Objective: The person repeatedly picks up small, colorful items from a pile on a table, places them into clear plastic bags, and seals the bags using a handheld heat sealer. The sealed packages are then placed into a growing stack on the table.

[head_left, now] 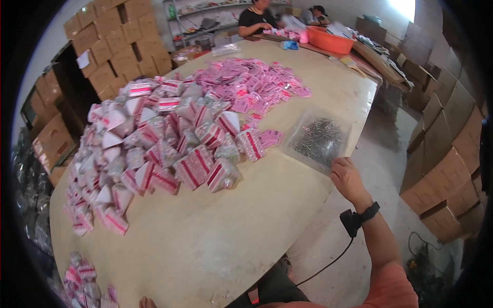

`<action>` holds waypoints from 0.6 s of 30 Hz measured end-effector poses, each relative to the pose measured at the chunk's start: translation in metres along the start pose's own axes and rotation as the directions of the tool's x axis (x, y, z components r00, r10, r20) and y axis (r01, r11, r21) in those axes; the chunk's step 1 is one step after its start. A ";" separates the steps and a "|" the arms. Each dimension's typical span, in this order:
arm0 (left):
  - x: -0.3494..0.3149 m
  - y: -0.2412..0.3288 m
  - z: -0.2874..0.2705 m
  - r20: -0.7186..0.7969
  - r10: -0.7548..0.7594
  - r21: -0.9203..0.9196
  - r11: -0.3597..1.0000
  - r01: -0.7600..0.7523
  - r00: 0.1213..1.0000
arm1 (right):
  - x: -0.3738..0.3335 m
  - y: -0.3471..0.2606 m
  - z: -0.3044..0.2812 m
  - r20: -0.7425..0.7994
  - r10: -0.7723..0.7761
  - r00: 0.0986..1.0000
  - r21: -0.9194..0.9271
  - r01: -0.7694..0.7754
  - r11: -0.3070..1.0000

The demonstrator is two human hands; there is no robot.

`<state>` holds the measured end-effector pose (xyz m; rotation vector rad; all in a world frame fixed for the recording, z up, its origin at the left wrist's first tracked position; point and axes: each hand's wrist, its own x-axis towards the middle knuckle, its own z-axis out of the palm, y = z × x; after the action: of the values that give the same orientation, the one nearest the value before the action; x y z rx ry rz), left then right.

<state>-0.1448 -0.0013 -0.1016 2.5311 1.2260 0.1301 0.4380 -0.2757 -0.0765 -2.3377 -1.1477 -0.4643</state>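
My right hand (348, 178), with a black strap and small black device on the wrist, has its fingers closed on the near right corner of a shallow clear plastic box (298, 150). Inside the box lies a heap of thin silvery metal pins (319, 137). It rests near the table's right edge. Of my left hand (147, 303) only some fingertips show at the lower edge, over the table; the rest is out of the picture. Left of the box spreads a big pile of clear bags with pink-and-white cards (192, 167). Beyond it are loose pink cards (251, 82).
More bagged packs (82, 280) lie at the lower left. Across the pale table (205, 246), two people sit near an orange basin (331, 41). Stacked cartons (444, 154) stand to the right, others (115, 46) at the back left. A black cable (328, 264) hangs from the wrist device.
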 end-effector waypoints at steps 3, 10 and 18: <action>-0.001 0.005 -0.001 -0.040 0.021 -0.149 0.988 -0.027 0.999 | 0.003 0.012 -0.013 0.047 0.078 0.996 -0.072 -0.075 0.995; 0.004 0.023 -0.002 0.013 -0.063 -0.070 0.995 0.064 0.998 | 0.045 0.025 -0.004 0.155 0.118 0.981 -0.148 -0.095 0.984; 0.012 0.021 0.009 0.154 -0.249 -0.266 0.921 0.283 0.956 | 0.069 0.040 -0.012 0.339 0.123 0.933 -0.112 -0.090 0.990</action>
<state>-0.1195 -0.0058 -0.1040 2.0750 1.3803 0.0850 0.5097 -0.2595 -0.0434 -2.6211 -1.1617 -0.0684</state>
